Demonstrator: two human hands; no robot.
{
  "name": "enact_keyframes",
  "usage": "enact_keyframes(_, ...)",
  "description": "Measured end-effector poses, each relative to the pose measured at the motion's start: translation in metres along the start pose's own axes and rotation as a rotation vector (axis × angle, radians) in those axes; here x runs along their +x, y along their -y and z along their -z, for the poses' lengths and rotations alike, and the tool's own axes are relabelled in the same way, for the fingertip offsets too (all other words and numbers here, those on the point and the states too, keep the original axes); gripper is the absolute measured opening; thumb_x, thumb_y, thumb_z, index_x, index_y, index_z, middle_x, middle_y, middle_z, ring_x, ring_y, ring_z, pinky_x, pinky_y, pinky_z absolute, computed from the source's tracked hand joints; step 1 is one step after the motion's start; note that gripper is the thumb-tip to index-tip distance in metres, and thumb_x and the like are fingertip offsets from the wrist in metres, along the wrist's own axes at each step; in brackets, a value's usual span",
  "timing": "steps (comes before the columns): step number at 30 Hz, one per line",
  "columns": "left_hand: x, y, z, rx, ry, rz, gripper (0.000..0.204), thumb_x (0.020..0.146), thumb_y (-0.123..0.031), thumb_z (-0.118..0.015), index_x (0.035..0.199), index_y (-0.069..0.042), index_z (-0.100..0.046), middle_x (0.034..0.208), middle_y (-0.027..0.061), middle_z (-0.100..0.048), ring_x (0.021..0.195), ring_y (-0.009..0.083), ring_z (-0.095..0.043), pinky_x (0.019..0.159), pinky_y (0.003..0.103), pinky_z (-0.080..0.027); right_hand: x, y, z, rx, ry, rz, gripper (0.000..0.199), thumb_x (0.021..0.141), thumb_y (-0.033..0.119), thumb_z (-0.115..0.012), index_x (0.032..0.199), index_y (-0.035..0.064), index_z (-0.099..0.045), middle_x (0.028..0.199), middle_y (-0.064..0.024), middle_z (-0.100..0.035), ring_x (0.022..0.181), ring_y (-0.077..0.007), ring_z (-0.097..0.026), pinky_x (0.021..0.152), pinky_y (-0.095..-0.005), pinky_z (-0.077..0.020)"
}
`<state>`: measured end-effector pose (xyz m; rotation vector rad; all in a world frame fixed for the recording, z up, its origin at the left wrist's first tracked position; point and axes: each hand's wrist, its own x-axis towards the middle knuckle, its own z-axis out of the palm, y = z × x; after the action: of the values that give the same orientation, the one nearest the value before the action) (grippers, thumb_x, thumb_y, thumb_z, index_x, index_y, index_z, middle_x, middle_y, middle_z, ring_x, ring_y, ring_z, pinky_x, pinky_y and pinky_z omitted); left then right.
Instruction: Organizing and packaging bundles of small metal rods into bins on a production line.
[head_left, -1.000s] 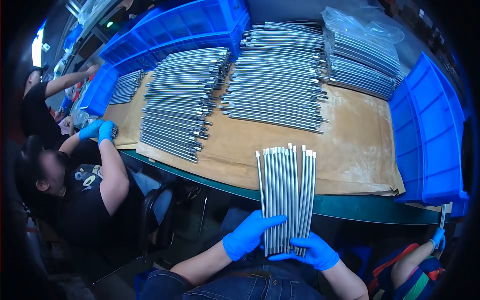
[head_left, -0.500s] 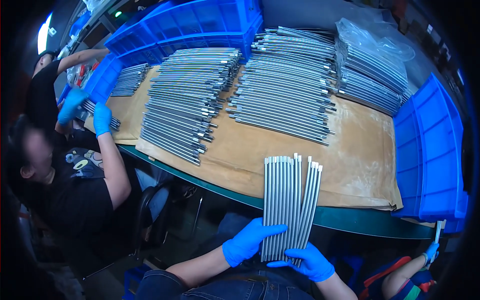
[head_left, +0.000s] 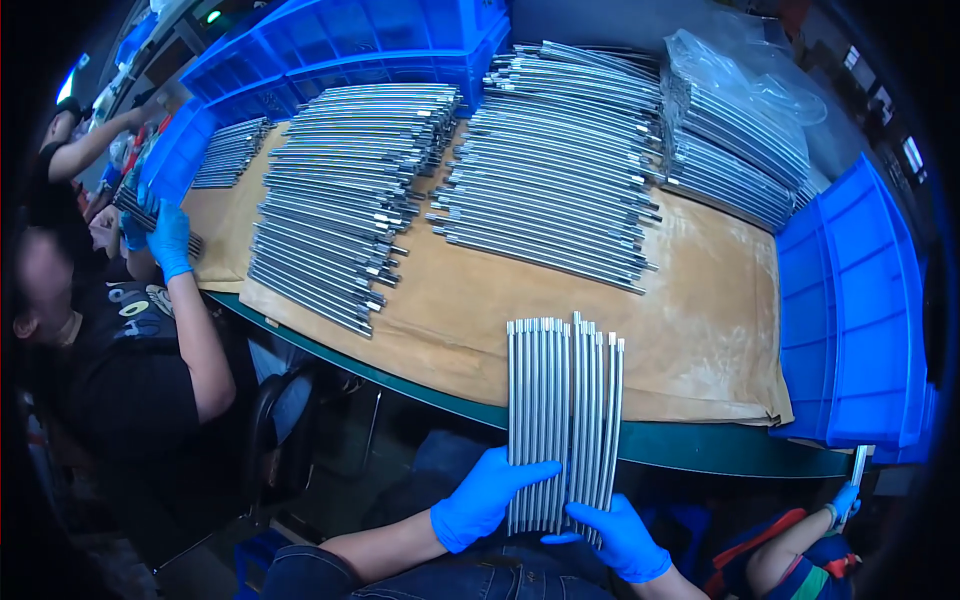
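Observation:
A flat row of thin metal rods (head_left: 540,400) stands nearly upright before me, their lighter tips at the top. My left hand (head_left: 485,500), in a blue glove, grips the left part of the row low down, its thumb across the front. In its own blue glove, my right hand (head_left: 625,540) is closed on the lower ends of the right-hand rods, thumb in front. A narrow gap splits the row into two groups. Beyond my hands, a large pile of rods (head_left: 550,200) lies on brown paper (head_left: 460,320), with another pile of rods (head_left: 340,190) left of it.
Blue plastic bins stand at the back (head_left: 370,40) and right (head_left: 850,310) of the table. Plastic-wrapped rods (head_left: 740,150) lie at the back right. A gloved co-worker (head_left: 130,350) handles rods at the left; another person's gloved hand (head_left: 845,500) holds rods at the lower right.
The right-hand rods, which leaned and fanned out to the right, now stand straighter beside the left group. The co-worker's hands at the left have shifted.

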<state>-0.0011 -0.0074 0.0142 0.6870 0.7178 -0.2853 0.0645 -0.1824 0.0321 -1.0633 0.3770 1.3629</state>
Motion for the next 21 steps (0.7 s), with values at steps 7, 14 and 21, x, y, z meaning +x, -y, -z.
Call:
enact_keyframes(7,0.0,0.0,-0.004,-0.056,-0.026,0.003,0.034,0.082,-0.007,-0.062,0.113,0.002,-0.055,0.105,0.0122,-0.062,0.093,0.0191,-0.062,0.08,0.031,-0.05,-0.003,-0.003,0.001,-0.098,-0.056,0.017,0.039,0.085,0.005,-0.054,0.122,-0.0055,-0.046,0.113,-0.0176,-0.057,0.1,-0.0277,-0.058,0.083,-0.0425,-0.0517)
enact_keyframes(14,0.0,-0.001,-0.005,-0.03,-0.035,0.004,0.034,0.082,-0.007,-0.062,0.114,0.003,-0.054,0.106,0.0125,-0.062,0.093,0.0192,-0.061,0.081,0.031,-0.05,0.01,-0.004,0.013,-0.29,-0.124,0.003,0.037,0.083,0.007,-0.059,0.118,-0.0048,-0.052,0.107,-0.0152,-0.061,0.095,-0.0207,-0.06,0.081,-0.0317,-0.0492)
enact_keyframes(21,0.001,0.004,-0.004,-0.064,-0.053,0.037,0.034,0.083,-0.007,-0.061,0.114,0.003,-0.054,0.106,0.0126,-0.061,0.094,0.019,-0.061,0.082,0.031,-0.049,0.008,-0.004,0.014,-0.383,-0.166,-0.031,0.036,0.082,0.006,-0.06,0.116,-0.0042,-0.054,0.105,-0.0141,-0.062,0.093,-0.0185,-0.061,0.082,-0.03,-0.048)
